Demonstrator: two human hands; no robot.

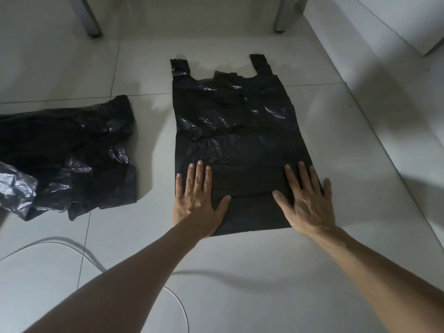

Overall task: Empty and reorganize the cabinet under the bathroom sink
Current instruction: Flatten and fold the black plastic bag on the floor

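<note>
Pale tiled floor (240, 260) fills the view. On it, a black handled bag (240, 140) lies spread flat, two handle straps at the far end, bottom edge nearest the person — this bag is the landmark. Left of it, apart w/ bare tile between, sits a crumpled heap of black bags (67, 155), glossy and wrinkled. Beyond the flat bag's handles, two grey legs (91, 22) stand on the floor; cabinet itself not identifiable. Near side of the bag, a thin white cable (177, 306) curves across the tiles.

Both forearms reach fwd, roughly straight. Left hand (197, 200) lies palm-down on the bag's near left corner, fingers spread, little finger over the bag's left edge onto tile. Right hand (307, 200) palm-down on the near right corner, fingers splayed — both hands flat and unclenched, pressing, gripping nothing, well apart from each other.
</note>
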